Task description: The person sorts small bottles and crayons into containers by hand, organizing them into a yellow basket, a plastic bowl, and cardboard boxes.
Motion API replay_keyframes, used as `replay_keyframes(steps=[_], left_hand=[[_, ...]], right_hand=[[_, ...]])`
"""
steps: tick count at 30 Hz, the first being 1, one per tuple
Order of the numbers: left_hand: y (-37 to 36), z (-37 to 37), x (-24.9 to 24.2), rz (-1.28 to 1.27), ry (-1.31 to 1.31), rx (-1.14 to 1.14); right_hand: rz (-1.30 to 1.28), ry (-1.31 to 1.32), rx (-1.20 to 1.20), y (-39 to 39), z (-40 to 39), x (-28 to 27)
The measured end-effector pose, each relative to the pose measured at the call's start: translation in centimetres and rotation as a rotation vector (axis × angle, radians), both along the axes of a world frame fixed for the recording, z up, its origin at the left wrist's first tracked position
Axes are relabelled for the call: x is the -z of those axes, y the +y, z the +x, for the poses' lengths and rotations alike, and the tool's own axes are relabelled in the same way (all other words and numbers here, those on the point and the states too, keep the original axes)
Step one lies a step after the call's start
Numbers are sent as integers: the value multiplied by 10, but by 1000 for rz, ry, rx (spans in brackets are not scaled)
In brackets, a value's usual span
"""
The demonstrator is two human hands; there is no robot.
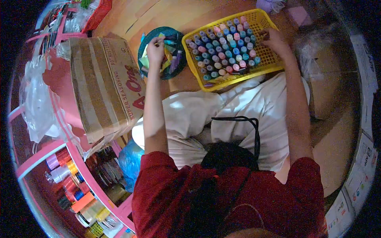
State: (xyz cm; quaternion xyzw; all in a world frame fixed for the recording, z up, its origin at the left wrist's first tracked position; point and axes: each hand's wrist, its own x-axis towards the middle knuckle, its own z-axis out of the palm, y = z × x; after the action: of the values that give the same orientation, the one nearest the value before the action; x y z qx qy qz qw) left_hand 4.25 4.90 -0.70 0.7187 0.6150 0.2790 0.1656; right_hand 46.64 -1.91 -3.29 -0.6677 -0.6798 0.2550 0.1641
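Over a round green basket is my left hand, its fingers closed together; what they hold, if anything, is too small to name. Yellow, green and purple pieces lie in that basket. My right hand is at the right end of a yellow plastic basket, with its fingers curled; anything between them cannot be made out. Rows of small capped bottles in blue, teal, pink and purple stand upright in the yellow basket, left of my right hand.
A taped cardboard box stands at the left beside a pink shelf with ribbon rolls. A blue plastic bag lies near the shelf. Clear plastic and a pink item are at the right.
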Motion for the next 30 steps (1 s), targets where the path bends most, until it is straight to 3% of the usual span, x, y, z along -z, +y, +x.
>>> replay_keyframes(steps=[2,5,8,10,13,16,19,27,30], left_hand=[[7,-2,-3,-143,200,-23],[-4,8,-11,-337,254,53],[-6,5,3,-305,486,223],[-20,30,-26,-270,860,281],[-16,22,-8,-291,831,276],[-12,3,4,5,657,108],[-6,-20,11,133,705,-25],[-28,-44,0,-42,772,-283],[-35,-61,-5,-54,763,-306]], right_hand=[[21,-49,46,0,-2,0],[14,-8,51,2,1,3],[11,-40,63,5,8,17],[39,-35,77,5,7,16],[63,34,100,2,4,7],[-3,41,116,4,3,4],[-49,52,85,4,3,1],[68,4,43,8,10,17],[-27,4,159,-3,-6,-18]])
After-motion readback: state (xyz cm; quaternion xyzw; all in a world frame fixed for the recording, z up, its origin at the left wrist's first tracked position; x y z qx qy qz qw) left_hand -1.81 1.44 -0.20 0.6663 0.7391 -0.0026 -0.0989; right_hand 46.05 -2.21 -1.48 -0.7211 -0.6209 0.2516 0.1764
